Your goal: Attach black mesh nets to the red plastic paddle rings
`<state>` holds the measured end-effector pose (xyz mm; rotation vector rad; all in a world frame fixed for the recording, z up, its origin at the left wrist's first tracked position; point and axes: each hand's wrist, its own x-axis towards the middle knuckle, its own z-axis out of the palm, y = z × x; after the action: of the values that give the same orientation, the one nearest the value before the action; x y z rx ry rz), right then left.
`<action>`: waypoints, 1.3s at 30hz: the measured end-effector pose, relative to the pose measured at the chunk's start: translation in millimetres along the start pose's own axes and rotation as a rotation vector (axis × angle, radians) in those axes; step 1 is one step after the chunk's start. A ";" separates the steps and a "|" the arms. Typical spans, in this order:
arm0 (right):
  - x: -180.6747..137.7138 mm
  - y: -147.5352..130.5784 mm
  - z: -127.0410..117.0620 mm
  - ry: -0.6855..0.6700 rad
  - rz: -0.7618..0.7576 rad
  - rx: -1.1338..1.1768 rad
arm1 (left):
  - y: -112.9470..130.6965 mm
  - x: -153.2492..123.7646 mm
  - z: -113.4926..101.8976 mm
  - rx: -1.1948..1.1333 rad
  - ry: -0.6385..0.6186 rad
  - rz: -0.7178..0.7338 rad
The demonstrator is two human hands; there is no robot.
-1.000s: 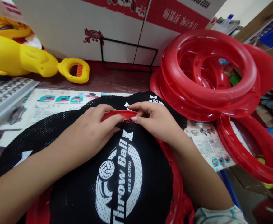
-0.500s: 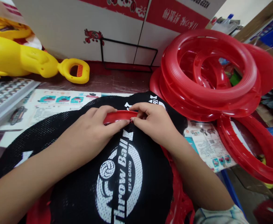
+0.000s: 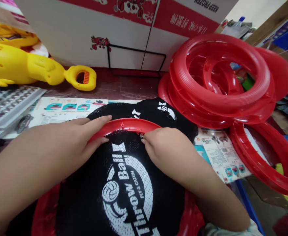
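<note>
A red plastic ring [image 3: 131, 124] lies in front of me with a black mesh cloth [image 3: 85, 193] across its opening. White "Throw Ball" lettering is printed on the cloth. My left hand [image 3: 72, 134] grips the ring's far rim at its left, thumb on the near side and fingers over the outside. At the right of that rim my right hand [image 3: 168, 147] is closed, pinching the edge of the mesh cloth against the ring. Its fingertips are partly hidden. Another black printed cloth [image 3: 151, 106] lies behind the ring.
Stacked red rings [image 3: 222, 98] stand at the right, with another red ring [image 3: 242, 147] lower down. A yellow plastic toy [image 3: 48, 70] lies at the left, above a tray of small round metal parts [image 3: 8, 108]. Behind are a black wire frame [image 3: 136, 49] and a carton [image 3: 70, 32].
My hands have moved apart along the rim, showing more of the red ring between them. The printed cloth has turned, its lettering now slanting the other way.
</note>
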<state>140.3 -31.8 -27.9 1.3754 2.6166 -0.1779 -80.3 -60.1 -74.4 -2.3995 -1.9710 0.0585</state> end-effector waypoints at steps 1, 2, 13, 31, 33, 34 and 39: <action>1.1 -3.8 3.2 -0.016 0.015 -0.046 | 0.0 0.2 -1.9 0.020 0.009 -0.007; 2.5 -7.1 6.4 -0.030 0.017 -0.080 | 0.6 1.4 -2.8 0.009 0.035 0.013; 3.5 -10.1 13.7 0.035 -0.004 -0.051 | 27.4 18.7 24.4 -0.565 0.275 0.288; 23.4 10.4 15.4 0.244 0.078 0.251 | 26.3 28.1 17.1 -0.440 0.216 0.086; 24.7 10.3 16.4 0.249 0.089 0.253 | 27.3 27.9 18.0 -0.408 0.234 0.070; 25.3 10.3 16.9 0.252 0.096 0.253 | 27.6 27.9 18.5 -0.394 0.241 0.064; 27.8 10.0 20.0 0.265 0.119 0.232 | 27.0 30.1 21.4 -0.390 0.258 0.043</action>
<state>135.1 -7.6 -53.7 1.7356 2.7854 -0.3111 -49.2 -35.7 -97.3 -2.5032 -1.9558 -0.6581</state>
